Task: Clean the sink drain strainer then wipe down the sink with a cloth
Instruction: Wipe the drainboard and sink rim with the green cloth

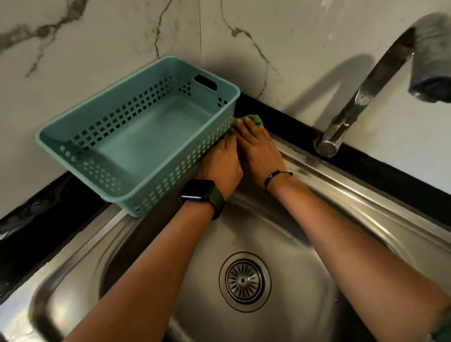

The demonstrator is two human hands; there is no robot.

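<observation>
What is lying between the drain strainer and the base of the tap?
In the head view, only bare steel sink lies between the drain strainer and the tap base, crossed by the person's right forearm, whose right hand presses the green cloth.

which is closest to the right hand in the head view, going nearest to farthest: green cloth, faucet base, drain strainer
1. green cloth: under the right hand, at the sink's back corner beside the basket.
2. faucet base: to its right, on the black counter strip.
3. drain strainer: farthest, down in the middle of the sink basin.
</observation>
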